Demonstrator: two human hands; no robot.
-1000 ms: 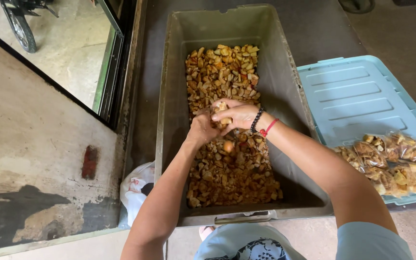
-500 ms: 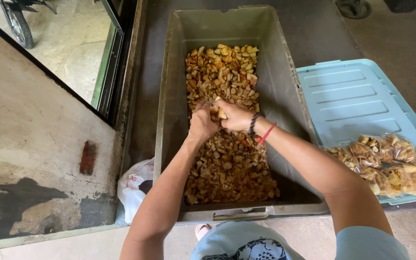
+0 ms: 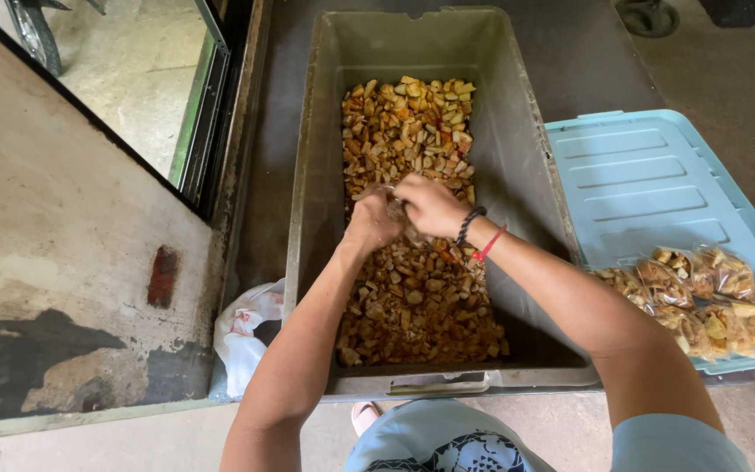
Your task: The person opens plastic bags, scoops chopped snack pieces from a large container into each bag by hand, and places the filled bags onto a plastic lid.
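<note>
Resting in the bin — chips beneath both hands' grip.

Setting: small home-based or backyard snack-packing spot, on bare ground level rather than at a bench. Evidence: large grey plastic tub set straight on a stained concrete floor, part-filled with small golden-brown fried chip pieces around and beyond the two hands meeting in it; to the right of the hands, a pale blue ribbed plastic lid serving as a tray for clear sealed bags of the same chips; to their left, a worn, patchy plastered wall, a dark metal-framed doorway onto a paved yard, and a crumpled white plastic bag.
</note>
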